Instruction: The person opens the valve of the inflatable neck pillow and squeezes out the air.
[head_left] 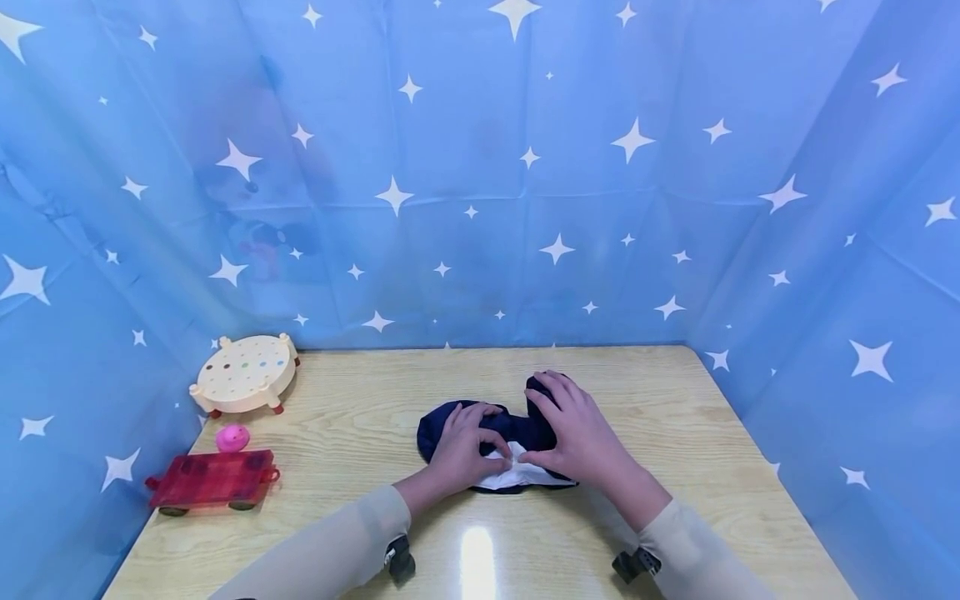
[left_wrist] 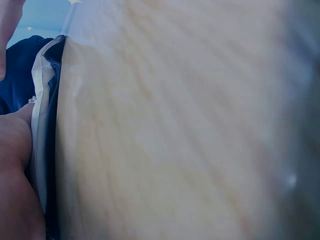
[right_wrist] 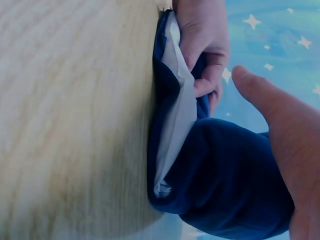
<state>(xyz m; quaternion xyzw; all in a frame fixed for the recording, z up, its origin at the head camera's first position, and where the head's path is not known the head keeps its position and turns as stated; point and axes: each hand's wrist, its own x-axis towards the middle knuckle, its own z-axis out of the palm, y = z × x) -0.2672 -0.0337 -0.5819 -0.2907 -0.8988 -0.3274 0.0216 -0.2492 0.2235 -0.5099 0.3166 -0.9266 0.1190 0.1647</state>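
Observation:
A puffy dark blue cloth piece [head_left: 517, 427] with a white lining [head_left: 525, 475] lies on the table, bent in a curve like a neck pillow. Along its near edge, a zip [left_wrist: 48, 125] shows in the left wrist view. My left hand [head_left: 457, 454] pinches the white lining between thumb and curled fingers, near the middle of the opening. Over the raised right end of the cloth piece curve the fingers of my right hand [head_left: 577, 429]. Its thumb [right_wrist: 257, 92] stretches toward the left hand, and its other fingers are hidden in the right wrist view.
On the left of the table [head_left: 352, 533] stand a cream round pegboard toy [head_left: 247, 375] with short legs, a small pink toy [head_left: 232, 437] and a red see-through wheeled cart [head_left: 213, 479]. A blue star-patterned curtain [head_left: 465, 167] surrounds the table's back and sides.

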